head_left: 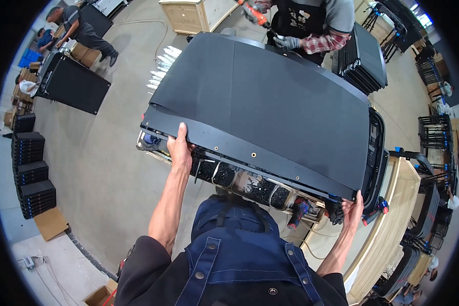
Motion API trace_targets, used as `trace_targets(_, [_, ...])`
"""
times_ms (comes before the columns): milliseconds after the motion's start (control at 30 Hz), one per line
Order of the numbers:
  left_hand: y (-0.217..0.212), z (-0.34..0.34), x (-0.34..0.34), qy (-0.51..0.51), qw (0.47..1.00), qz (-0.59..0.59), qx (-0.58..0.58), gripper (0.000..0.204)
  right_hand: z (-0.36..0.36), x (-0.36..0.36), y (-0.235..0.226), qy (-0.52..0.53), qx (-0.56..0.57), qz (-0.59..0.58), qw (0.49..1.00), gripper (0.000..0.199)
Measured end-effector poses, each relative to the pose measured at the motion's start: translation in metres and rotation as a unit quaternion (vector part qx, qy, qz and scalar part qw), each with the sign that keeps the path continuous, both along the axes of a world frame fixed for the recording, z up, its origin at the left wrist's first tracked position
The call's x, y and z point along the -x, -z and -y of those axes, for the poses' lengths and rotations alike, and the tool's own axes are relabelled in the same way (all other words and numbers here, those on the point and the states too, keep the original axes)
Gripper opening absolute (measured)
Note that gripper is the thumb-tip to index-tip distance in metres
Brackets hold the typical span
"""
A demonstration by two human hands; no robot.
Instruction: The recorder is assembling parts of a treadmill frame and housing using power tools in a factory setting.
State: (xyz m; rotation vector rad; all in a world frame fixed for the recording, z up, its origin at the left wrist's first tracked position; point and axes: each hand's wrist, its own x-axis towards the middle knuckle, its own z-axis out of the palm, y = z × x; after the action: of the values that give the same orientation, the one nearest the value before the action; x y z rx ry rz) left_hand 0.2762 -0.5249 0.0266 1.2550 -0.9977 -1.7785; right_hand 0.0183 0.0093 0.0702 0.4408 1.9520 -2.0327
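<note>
Right now you hold a large black panel (270,107) by its near edge, one hand toward each end, so its wide flat face spreads away from you and stays level. That spacing looks chosen for balance — a sheet this broad would likely tip if gripped closer to the middle. Your left hand (179,150) sits on the near rail toward the left corner: fingers curled together over the top of the edge, thumb beside them, clamped on the panel. Your right hand (353,208) takes the right corner from below, fingers folded up around the underside; it too is closed on the panel, though how far the thumb wraps you cannot tell from this angle.

Just beneath the gripped edge, between your two hands, lies a tray of dark screws (250,186), and a red-and-black power driver (297,213) hangs near your right hand, below the rail. Beyond your grip, at the far edge of the panel, another person's gloved hand (286,42) rests on it while that person's other hand holds an orange driver (254,14) — so the sheet is steadied from both sides. Off past your right hand runs a pale wooden workbench (392,219); well beyond your left hand, stacks of black cases (30,173) stand on the concrete floor (102,168).
</note>
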Motion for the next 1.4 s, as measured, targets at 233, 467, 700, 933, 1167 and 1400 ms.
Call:
trace_targets(233, [0.015,-0.004,-0.017,0.039,0.996,-0.018,-0.075,0.037,-0.004,0.003,0.026,0.012,-0.272,0.015,0.962,0.052])
trace_targets(467, [-0.005,-0.005,-0.037,0.130,0.989,0.063,-0.023,0.047,-0.017,-0.003,0.018,0.005,-0.293,-0.018,0.956,0.049])
trace_targets(700, [0.014,-0.012,-0.050,0.164,0.983,0.084,-0.026,0.049,-0.022,-0.011,0.041,0.018,-0.293,-0.012,0.956,0.048])
trace_targets(933, [0.031,0.011,-0.083,0.327,0.897,0.277,0.104,0.059,-0.021,-0.019,0.049,-0.017,-0.314,-0.020,0.949,0.052])
trace_targets(1167, [0.063,0.012,-0.082,0.172,0.963,-0.150,-0.141,0.078,-0.026,-0.015,0.060,0.005,-0.256,-0.019,0.967,0.045])
trace_targets(1400, [0.117,0.015,-0.068,0.036,0.915,-0.319,-0.244,0.050,-0.032,-0.006,0.063,0.024,-0.261,-0.002,0.965,0.047])
